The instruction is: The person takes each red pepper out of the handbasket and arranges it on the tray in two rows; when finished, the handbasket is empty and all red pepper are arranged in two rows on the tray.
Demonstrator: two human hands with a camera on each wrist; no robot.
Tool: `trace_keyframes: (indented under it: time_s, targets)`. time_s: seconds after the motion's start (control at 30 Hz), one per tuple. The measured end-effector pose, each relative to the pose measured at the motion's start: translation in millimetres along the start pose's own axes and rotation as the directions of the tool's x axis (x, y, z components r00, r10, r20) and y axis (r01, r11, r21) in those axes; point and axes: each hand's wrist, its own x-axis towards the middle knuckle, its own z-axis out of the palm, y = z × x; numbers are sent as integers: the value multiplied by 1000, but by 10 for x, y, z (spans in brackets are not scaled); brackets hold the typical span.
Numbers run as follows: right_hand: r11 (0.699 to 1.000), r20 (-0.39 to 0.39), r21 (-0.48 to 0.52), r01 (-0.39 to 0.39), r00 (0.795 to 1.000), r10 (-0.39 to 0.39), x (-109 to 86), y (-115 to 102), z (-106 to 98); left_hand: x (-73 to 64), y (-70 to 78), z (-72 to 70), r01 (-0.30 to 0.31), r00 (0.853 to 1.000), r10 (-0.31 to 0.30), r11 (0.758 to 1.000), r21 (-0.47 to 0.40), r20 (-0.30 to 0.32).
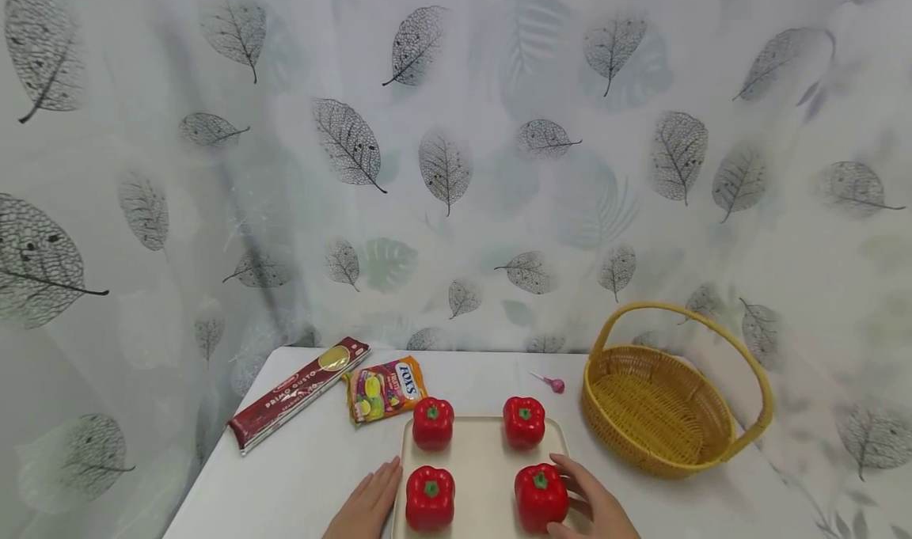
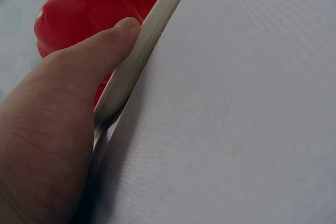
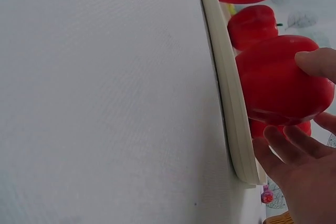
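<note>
A cream tray lies on the white table with several red bell peppers on it. My right hand grips the front right bell pepper from its right side. In the right wrist view, the thumb lies on this bell pepper and the fingers curve around it. My left hand rests along the tray's left edge, fingers straight, beside the front left bell pepper. The left wrist view has the left thumb against the tray rim. Two more bell peppers, left and right, sit at the back.
Back left lie a dark red spaghetti pack and an orange candy bag. A pink lollipop is behind the tray. A yellow wicker basket with a tall handle stands at the right. A leaf-print curtain hangs behind the table.
</note>
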Motion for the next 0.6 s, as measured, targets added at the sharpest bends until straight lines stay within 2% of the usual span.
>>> trace_keyframes:
  time_s: [0.4, 0.6]
  targets:
    - [999, -32, -5, 33, 999, -33, -75, -79, -22, 13, 39, -45, -19, 1000, 19, 1000, 0, -16]
    - [998, -30, -10, 61, 998, -61, -97, -128, -65, 52, 16, -21, -40, 998, 41, 999, 27, -57]
